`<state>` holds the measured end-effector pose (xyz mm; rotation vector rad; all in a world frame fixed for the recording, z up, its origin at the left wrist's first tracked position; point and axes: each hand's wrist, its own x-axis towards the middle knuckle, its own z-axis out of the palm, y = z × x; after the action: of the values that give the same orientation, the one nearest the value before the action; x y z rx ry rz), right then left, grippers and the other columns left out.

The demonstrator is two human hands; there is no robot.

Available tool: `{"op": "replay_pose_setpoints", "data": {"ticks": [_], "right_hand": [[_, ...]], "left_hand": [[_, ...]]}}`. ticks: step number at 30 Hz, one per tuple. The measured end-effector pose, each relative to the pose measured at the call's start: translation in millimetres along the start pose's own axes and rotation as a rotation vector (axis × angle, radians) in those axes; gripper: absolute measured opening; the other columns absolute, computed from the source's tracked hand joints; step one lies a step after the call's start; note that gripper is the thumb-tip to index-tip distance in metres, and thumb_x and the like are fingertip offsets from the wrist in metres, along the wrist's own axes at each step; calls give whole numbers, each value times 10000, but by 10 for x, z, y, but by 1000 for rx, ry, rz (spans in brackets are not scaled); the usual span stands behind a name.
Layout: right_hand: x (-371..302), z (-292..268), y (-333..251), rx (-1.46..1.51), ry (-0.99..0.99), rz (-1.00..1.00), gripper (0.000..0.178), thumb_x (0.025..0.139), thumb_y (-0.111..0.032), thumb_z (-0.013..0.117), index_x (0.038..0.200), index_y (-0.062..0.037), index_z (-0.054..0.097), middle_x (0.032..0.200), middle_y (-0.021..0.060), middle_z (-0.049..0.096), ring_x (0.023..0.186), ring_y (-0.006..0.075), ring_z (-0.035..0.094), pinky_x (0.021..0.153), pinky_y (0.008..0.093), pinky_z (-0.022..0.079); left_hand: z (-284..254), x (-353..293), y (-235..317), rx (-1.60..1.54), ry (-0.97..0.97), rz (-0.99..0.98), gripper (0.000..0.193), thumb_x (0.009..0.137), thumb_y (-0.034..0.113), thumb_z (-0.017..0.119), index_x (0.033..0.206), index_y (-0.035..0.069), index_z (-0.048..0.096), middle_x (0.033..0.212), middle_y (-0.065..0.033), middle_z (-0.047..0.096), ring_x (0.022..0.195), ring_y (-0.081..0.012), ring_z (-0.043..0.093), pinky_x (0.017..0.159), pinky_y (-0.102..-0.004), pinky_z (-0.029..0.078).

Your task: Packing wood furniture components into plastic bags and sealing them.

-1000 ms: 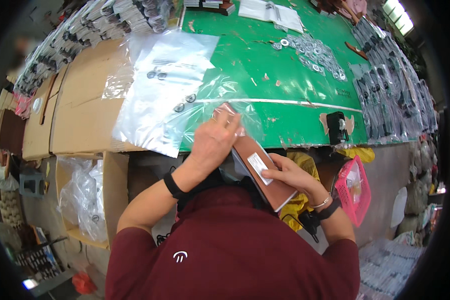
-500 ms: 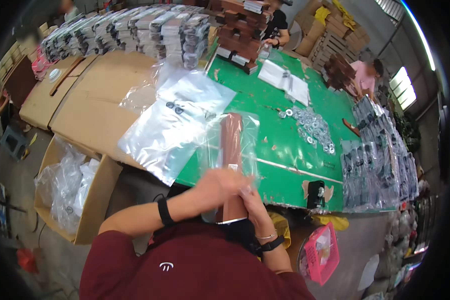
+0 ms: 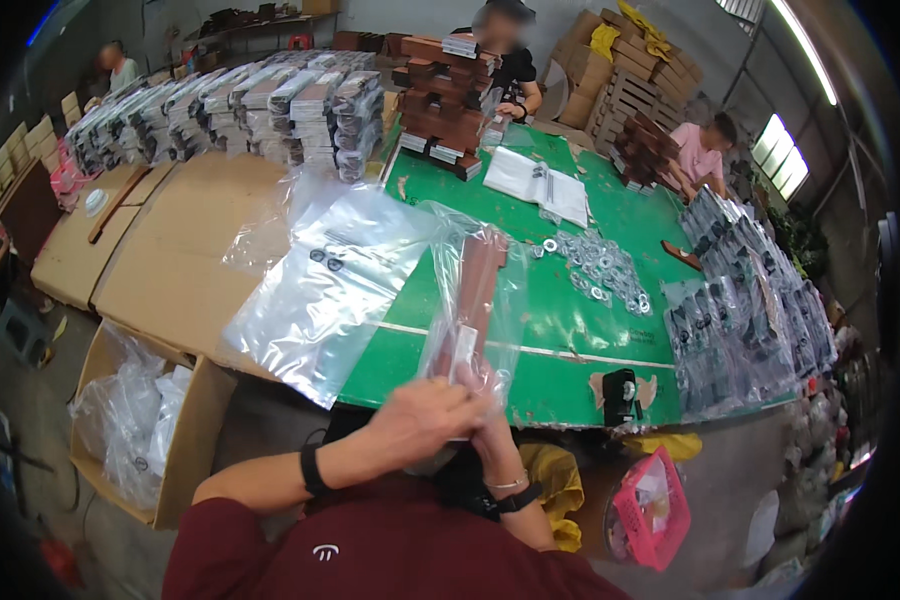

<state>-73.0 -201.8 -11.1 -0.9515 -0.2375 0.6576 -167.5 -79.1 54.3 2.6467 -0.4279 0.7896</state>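
Observation:
A reddish-brown wooden bundle lies inside a clear plastic bag in front of me, its far end resting over the green table. A small white packet shows against the wood. My left hand is closed at the near end of the bag, its fingers curled in toward the other hand. Beside it, my right hand wraps round the bagged bundle's near end from the right. The left knuckles hide part of the bag's near end. A pile of flat clear bags lies just left of the bundle.
Metal rings are heaped on the green table. Bagged bundles stand at the right, brown bundles at the back. A cardboard box holds plastic at lower left; a pink basket sits at lower right. Two co-workers are across the table.
The wooden bundle has slid deeper into the bag, its near end now covered by my hands. Both hands have moved slightly lower in view, and the view has tilted up.

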Motion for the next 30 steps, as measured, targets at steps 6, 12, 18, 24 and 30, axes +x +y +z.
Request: {"op": "replay_pose_setpoints", "data": {"ticks": [6,12,18,24,30], "right_hand": [[77,-529,282,-1238,-88,-565,420,1004,-197,559,1380,-27,481,1250,118,586,1072,210,601,874,361,530],[-54,-610,215,-321,-60,-3,400,988,-199,577,1330,1,524,1168,92,628,1016,178,610,871,322,515],[-134,-281,55,-495,-115,158,480,953,-222,658,1334,32,515,1195,131,639,1025,193,613,902,346,505],[-98,-367,572,-927,-86,-303,647,894,-400,707,1353,11,511,1232,190,618,1131,287,597,979,394,471],[-220,-263,76,-598,-10,-30,643,903,-312,721,1407,-16,454,1278,154,589,1158,247,579,983,386,475]], "left_hand": [[115,-85,298,104,-92,188,446,835,174,646,1278,147,596,817,-35,512,772,-187,564,674,-327,445],[-491,-173,-200,-762,-177,-665,482,881,328,724,1284,91,606,1044,-91,664,928,-200,656,829,-344,521],[88,72,-1174,-1407,176,-1075,557,979,367,610,1431,74,468,1281,-70,590,1165,-177,569,992,-384,471],[346,308,-1245,-1379,155,-1016,887,820,143,778,1538,73,263,1199,-121,612,1048,-175,628,779,-327,571],[468,49,-541,-1198,-190,-872,1011,796,269,814,1552,1,199,1376,-150,513,1264,-263,496,1084,-393,379]]}}
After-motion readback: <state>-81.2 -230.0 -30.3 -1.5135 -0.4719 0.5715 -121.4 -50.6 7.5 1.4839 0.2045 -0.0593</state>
